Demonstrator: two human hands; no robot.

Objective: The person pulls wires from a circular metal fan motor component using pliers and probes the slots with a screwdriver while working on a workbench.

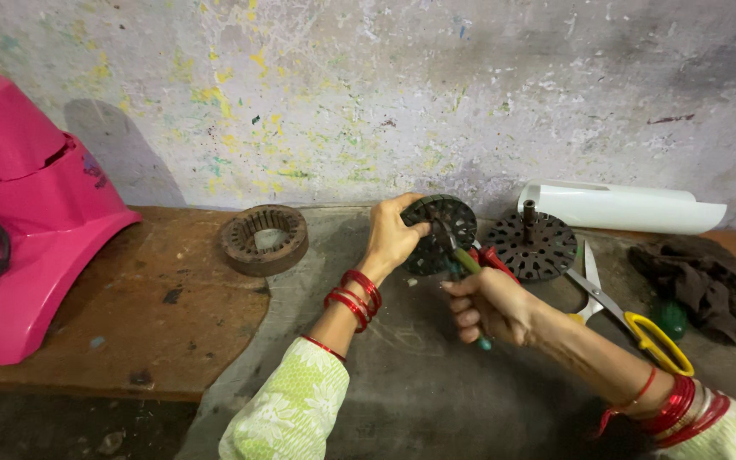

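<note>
My left hand (391, 235) grips a dark round slotted metal disc (446, 223), holding it on edge above the floor by the wall. My right hand (489, 303) is closed around a green-handled tool (463, 257) whose tip touches the disc's face. A red-handled tool (494, 260) lies just behind my right hand. Red bangles circle both wrists.
A rusty ring-shaped motor core (264, 238) rests on a brown board (129, 307). A second slotted disc with a shaft (531, 244), yellow-handled scissors (632, 319), a dark rag (704, 285) and a white curved sheet (623, 208) lie to the right. A pink plastic housing (27, 213) stands at left.
</note>
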